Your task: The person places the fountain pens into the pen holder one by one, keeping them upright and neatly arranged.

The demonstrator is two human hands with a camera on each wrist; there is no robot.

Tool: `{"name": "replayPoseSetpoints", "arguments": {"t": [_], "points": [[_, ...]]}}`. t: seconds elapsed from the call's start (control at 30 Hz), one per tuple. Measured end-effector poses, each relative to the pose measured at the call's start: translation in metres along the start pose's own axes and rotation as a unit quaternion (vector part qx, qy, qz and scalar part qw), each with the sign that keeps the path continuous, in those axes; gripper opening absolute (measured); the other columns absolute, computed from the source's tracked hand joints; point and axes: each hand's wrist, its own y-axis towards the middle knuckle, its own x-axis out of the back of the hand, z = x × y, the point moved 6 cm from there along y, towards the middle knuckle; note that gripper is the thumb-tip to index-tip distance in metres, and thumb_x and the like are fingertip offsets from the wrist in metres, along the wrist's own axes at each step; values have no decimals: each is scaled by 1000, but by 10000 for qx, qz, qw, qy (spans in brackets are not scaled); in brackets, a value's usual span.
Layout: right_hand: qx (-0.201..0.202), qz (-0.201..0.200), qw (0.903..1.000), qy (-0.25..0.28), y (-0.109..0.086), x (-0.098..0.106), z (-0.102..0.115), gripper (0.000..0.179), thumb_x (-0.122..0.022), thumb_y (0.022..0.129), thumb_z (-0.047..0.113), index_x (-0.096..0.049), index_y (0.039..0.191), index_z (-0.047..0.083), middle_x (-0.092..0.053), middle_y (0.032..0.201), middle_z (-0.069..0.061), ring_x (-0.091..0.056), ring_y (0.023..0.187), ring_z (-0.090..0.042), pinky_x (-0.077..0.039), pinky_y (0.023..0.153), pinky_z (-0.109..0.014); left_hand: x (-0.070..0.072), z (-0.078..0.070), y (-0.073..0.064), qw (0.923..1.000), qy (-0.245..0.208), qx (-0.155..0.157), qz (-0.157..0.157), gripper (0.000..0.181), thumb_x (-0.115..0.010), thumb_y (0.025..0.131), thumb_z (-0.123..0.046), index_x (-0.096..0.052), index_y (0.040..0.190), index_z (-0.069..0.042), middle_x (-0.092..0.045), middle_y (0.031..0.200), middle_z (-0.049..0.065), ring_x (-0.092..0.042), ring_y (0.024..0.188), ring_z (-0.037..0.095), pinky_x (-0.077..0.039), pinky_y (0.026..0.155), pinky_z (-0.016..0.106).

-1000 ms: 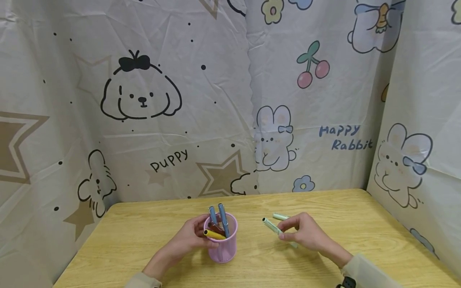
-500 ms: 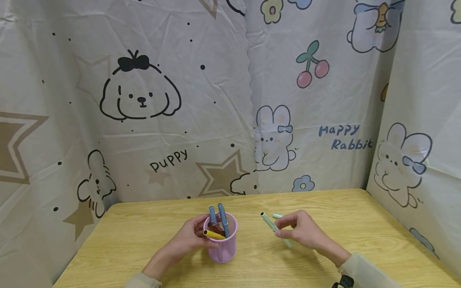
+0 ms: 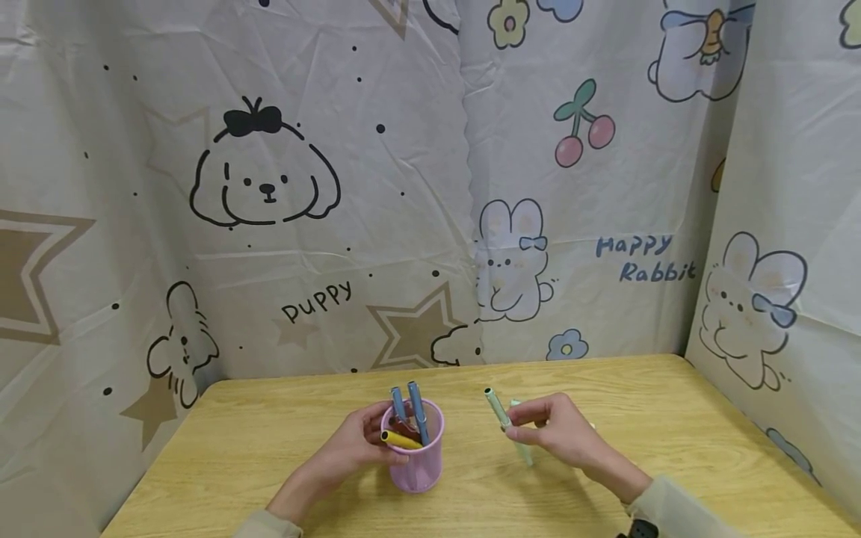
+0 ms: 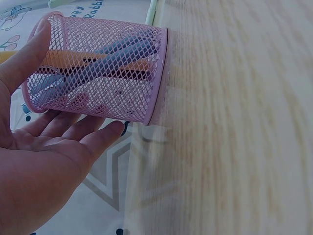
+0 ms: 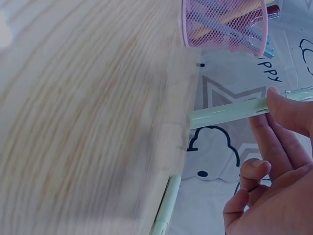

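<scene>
A pink mesh pen holder [image 3: 417,471] stands upright on the table with two blue pens [image 3: 418,412], a yellow pen [image 3: 402,439] and a dark red item [image 5: 274,10] in it. My left hand [image 3: 353,441] holds it from the left, thumb on the near side and fingers behind, as the left wrist view shows. To the right, my right hand [image 3: 561,433] pinches a light green pen [image 5: 230,112] between thumb and fingers. That pen is tilted, its lower end close to the tabletop. A second light green pen [image 5: 167,205] lies on the table, mostly hidden behind the right hand in the head view.
The wooden table [image 3: 282,418] reaches back to a printed curtain [image 3: 403,246], with another curtain side [image 3: 773,299] along the right. A dark watch [image 3: 642,529] sits on the right wrist.
My right hand has lifted the green pen and moved slightly left toward the holder, the pen tipping more upright. My left hand and the pen holder have stayed in place.
</scene>
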Motion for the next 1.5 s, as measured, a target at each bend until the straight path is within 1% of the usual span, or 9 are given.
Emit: {"name": "replayPoseSetpoints", "arguments": {"t": [0.1,0.27,0.5,0.77,0.9,1.0,1.17,1.37,1.5], "points": [[-92,-69,9999,43,-1,-1,2,25,-85,91,17,-81,112,3,-78,110,-9,-69,110,-26,-53,95,-47,0,0,0,10000,-13,10,-1,83,-87,85,-2,-44,155,5,-62,142,20,-64,124,32,-53,106,38],[-26,-56,9997,239,-1,-4,5,30,-84,92,17,-80,116,0,-78,111,-10,-68,110,-26,-52,92,-41,0,-2,0,10000,-14,13,10,83,-87,85,-3,-43,156,5,-62,142,20,-64,125,33,-53,106,38],[20,-50,9983,578,-1,-11,13,27,-84,92,17,-81,114,1,-79,105,-8,-68,105,-20,-49,82,-28,-1,-2,0,10000,14,8,13,83,-87,85,-2,-44,155,5,-63,140,20,-65,123,32,-53,105,37],[162,-65,9965,814,-1,-20,27,28,-83,91,14,-80,114,-2,-79,106,-10,-63,95,-20,-48,72,-26,0,-2,1,10000,34,50,-13,83,-87,85,-3,-44,155,5,-64,140,19,-65,122,31,-54,104,37],[154,-107,9960,868,1,-23,31,28,-83,92,15,-80,113,-2,-79,105,-10,-63,95,-21,-49,72,-25,0,-2,0,10000,23,61,4,83,-87,86,-3,-44,156,4,-63,140,19,-65,123,31,-54,104,37],[156,-103,9945,1030,2,-25,35,28,-83,92,15,-79,115,-2,-80,104,-11,-64,95,-20,-50,73,-25,0,-1,0,10000,15,57,12,82,-87,86,-3,-44,155,4,-63,140,19,-65,123,32,-54,104,37],[187,-2,9918,1267,3,-30,42,30,-82,93,14,-78,117,-4,-79,105,-12,-67,93,-19,-54,76,-26,0,-1,0,10000,12,52,-2,83,-87,86,-3,-43,156,5,-63,140,19,-65,123,32,-54,104,38],[245,69,9896,1419,5,-36,48,33,-80,95,15,-76,121,-6,-79,107,-13,-71,94,-20,-58,81,-28,-1,-3,-1,10000,39,56,-16,82,-87,86,-3,-44,156,4,-63,141,19,-64,124,32,-53,105,39],[292,36,9881,1511,7,-38,52,34,-80,95,14,-75,121,-7,-79,107,-14,-70,94,-21,-58,80,-27,-1,-3,-1,10000,13,59,-17,83,-87,85,-3,-43,156,5,-62,141,20,-64,124,32,-53,105,39]]}}
